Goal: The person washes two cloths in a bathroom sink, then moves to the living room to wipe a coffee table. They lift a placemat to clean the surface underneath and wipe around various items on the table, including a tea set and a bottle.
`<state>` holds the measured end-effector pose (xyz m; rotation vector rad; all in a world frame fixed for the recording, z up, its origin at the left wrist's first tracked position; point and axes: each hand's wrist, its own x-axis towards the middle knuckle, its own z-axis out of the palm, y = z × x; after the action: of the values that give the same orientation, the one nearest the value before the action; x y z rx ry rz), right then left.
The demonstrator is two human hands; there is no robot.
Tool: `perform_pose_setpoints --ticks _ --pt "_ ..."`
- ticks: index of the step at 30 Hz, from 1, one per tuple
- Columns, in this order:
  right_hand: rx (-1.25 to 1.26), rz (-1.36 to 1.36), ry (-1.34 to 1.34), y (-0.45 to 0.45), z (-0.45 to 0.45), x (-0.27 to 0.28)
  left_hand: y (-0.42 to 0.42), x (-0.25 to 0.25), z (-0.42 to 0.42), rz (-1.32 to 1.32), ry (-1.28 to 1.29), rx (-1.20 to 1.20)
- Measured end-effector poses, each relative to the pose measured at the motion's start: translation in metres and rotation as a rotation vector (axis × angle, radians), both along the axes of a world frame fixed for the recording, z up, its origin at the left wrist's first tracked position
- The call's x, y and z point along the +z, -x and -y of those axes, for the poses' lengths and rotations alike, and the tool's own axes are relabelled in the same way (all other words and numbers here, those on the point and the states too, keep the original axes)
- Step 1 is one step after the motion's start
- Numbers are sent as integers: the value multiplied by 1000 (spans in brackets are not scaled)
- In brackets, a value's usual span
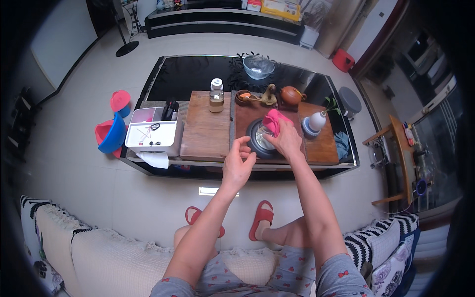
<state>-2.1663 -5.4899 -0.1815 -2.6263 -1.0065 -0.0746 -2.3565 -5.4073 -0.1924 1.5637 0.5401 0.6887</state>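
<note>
My right hand (290,140) holds a bunched pink cloth (272,119) against a clear glass vessel (262,138). The vessel is over a dark round base (253,145) on the brown tea tray (243,113); whether it touches the base I cannot tell. Just left of the base, my left hand (237,167) has its fingers apart and curved, with nothing in them. Behind the cloth are a brown clay teapot (290,95), a small figurine (269,95) and a brown bowl (242,97). A white vase (317,120) with green leaves stands to the right.
On the black coffee table (178,74) are a lidded bottle (216,98), a white organizer box (154,139), a glass bowl (258,68) and a blue cloth (341,144). A blue-and-pink plastic seat (111,135) is beside its left end. A sofa (118,256) is below me.
</note>
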Motion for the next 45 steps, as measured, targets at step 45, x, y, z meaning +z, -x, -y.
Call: perform_pose_setpoints --ticks 45 --pt "764 21 240 -11 9 20 -34 17 -56 152 -181 471"
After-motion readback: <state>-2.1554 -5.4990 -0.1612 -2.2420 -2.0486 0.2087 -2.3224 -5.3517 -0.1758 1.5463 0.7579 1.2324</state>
